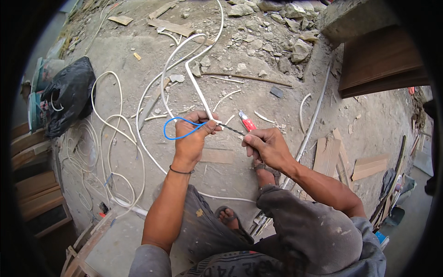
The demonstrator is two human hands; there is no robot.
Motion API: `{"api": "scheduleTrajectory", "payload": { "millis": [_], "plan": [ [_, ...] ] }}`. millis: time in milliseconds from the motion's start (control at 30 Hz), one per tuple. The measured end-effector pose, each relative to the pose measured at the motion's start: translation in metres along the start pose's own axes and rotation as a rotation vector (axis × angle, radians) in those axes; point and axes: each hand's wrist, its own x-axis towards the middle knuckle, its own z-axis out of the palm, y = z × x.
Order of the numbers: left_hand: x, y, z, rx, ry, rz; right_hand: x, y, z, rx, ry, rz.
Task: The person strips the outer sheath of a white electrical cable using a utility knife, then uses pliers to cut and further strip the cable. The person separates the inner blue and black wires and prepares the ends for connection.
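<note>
- My left hand [193,138] has its fingers pinched shut on the end of a stiff white plastic conduit [199,94], right where a thin blue wire [177,129] loops out toward nine o'clock.
- My right hand [266,147], at three o'clock from the left, is closed narrow on a short dark twisted wire end [232,130] that bridges the two hands; a red-handled tool [248,122] shows just above it, though I cannot tell whether I hold it.
- I judge the step to be feeding or drawing wire at the conduit mouth; the next move calls for a steady left pinch and a straight pull in line with the tube.
- The conduit runs to twelve o'clock, bends and curves away over the ground.
- Below, my knees and sandalled feet; I crouch on dusty concrete ground [138,55].
- Around: loose white cable coils [110,138] at nine o'clock, a black plastic bag [69,92] at ten, rubble stones [277,27] at one, wooden offcuts [364,166] at four.
</note>
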Motion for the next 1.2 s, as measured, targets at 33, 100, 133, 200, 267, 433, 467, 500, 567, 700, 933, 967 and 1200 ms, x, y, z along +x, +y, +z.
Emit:
{"api": "scheduleTrajectory", "payload": {
  "millis": [33, 100, 133, 200, 267, 433, 467, 500, 567, 700, 933, 967, 1200],
  "plan": [
    [-0.001, -0.001, 0.0, 0.001, 0.001, -0.005, -0.004, 0.004, 0.001, 0.499, -0.166, 0.459],
    [-0.002, -0.004, 0.001, 0.008, -0.009, -0.017, -0.009, 0.01, -0.002, 0.653, -0.175, 0.483],
    [-0.001, -0.006, 0.001, 0.015, -0.019, -0.022, -0.01, 0.012, -0.004, 0.745, -0.218, 0.499],
    [-0.001, -0.008, 0.002, 0.062, -0.008, -0.053, -0.013, 0.013, -0.004, 0.566, -0.071, 0.453],
    [0.001, -0.008, 0.001, 0.021, 0.052, -0.045, -0.017, 0.012, -0.003, -0.153, 0.127, -0.219],
    [0.009, -0.003, 0.0, -0.093, 0.036, -0.105, -0.008, 0.006, -0.011, -1.006, 0.251, -0.966],
    [0.009, -0.002, 0.0, -0.088, 0.016, -0.112, -0.005, 0.004, -0.013, -1.038, 0.252, -0.986],
    [0.009, -0.001, 0.001, -0.088, -0.009, -0.124, -0.003, 0.004, -0.014, -1.071, 0.259, -1.005],
    [0.008, 0.002, 0.002, -0.057, -0.014, -0.083, -0.002, 0.002, -0.015, -0.853, 0.258, -0.741],
    [0.005, 0.002, 0.001, 0.023, 0.015, 0.046, -0.015, 0.006, -0.001, 0.122, 0.181, 0.226],
    [0.002, -0.006, -0.002, -0.031, 0.06, -0.104, -0.015, 0.014, 0.002, -0.601, 0.362, -0.541],
    [0.002, -0.005, -0.003, -0.067, 0.043, -0.079, -0.012, 0.015, 0.002, -0.706, 0.365, -0.677],
    [0.004, 0.005, -0.003, -0.143, -0.001, -0.114, 0.003, -0.002, -0.01, -1.007, 0.329, -0.974]
  ]
}}
